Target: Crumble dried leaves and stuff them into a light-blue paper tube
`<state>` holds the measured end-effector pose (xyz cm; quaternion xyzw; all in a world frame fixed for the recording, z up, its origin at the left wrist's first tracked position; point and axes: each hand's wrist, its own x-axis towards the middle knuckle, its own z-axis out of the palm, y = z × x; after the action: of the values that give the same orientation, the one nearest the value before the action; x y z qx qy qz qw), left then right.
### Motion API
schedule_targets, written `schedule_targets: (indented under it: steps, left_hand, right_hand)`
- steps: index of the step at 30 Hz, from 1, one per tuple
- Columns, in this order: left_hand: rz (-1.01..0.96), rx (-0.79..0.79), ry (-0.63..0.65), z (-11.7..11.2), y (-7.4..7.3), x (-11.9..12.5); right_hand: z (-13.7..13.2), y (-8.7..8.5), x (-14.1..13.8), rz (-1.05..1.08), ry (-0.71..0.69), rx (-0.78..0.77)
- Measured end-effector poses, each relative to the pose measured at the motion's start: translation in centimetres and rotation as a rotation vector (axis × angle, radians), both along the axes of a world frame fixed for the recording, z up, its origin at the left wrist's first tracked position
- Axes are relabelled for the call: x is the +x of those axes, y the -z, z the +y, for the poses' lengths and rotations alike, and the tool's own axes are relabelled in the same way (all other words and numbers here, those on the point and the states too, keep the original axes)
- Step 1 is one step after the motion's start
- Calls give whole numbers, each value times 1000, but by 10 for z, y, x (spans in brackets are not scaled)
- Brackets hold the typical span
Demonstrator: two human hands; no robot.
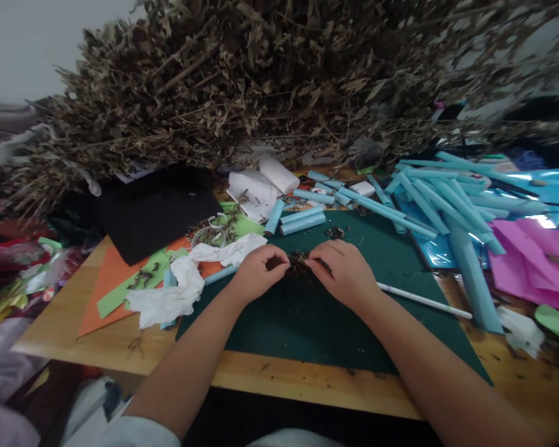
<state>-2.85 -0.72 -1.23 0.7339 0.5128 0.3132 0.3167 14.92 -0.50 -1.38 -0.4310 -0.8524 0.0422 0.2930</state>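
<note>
A small clump of dried dark leaves [299, 263] lies over the green mat [279, 335], between my two hands. My left hand [263, 268] pinches the clump's left edge, thumb and forefinger together. On the other side, my right hand [342, 267] is closed, with its fingertips on the leaves and some bits showing under its fingers. A smaller heap of leaf crumbs [335, 232] sits just beyond. Behind it are short blue paper rolls [302, 221]. A thin white stick [426, 300] runs out from beside my right wrist.
A large bundle of dried stalks and leaves [242, 81] fills the back. Many blue paper tubes [447, 192] are piled at right, near pink sheets [531, 261]. Crumpled white tissue [179, 292], orange paper [102, 292] and a black flat panel [158, 211] lie at left.
</note>
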Motion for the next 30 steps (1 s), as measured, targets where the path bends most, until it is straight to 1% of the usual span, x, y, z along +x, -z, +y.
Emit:
schedule_targets:
  steps: [4, 6, 8, 10, 11, 12, 14, 16, 19, 21, 24, 26, 28, 30]
  left_hand:
    - [254, 158, 65, 2, 1, 5]
    - [405, 215, 50, 2, 1, 8]
    - [477, 243, 24, 1, 0, 8]
    - [448, 246, 7, 1, 0, 6]
    - [419, 247, -5, 1, -1, 4]
    - [390, 250, -23, 2, -1, 2]
    - [341, 258, -49, 3, -1, -3]
    - [305, 260, -60, 5, 0, -8]
    - [278, 271, -59, 5, 0, -13]
    - [263, 276, -64, 3, 0, -13]
    - [211, 255, -48, -1, -3, -8]
    - [157, 218, 7, -6, -5, -1]
    - [111, 174, 65, -10, -7, 7]
    - [67, 140, 74, -13, -7, 14]
  right_hand:
    - [6, -1, 3, -117, 49, -21]
    - [16, -2, 17, -93, 99, -65]
    - [30, -1, 38, -21, 172, -108]
    - [46, -1, 58, -84, 236, -150]
    - [53, -1, 65, -181, 279, -172]
    - [58, 0, 69, -275, 288, -181]
    - [64, 2, 68, -439, 286, -176]
    - [67, 5, 63, -507, 265, -165]
    - [68, 11, 56, -442, 265, -202]
    - [65, 11, 55, -348, 251, -233]
    - [53, 4, 50, -120, 162, -292]
    - [41, -3, 41, 47, 84, -331]
    - [28, -9, 30, 143, 28, -340]
    - [17, -14, 19, 214, -18, -339]
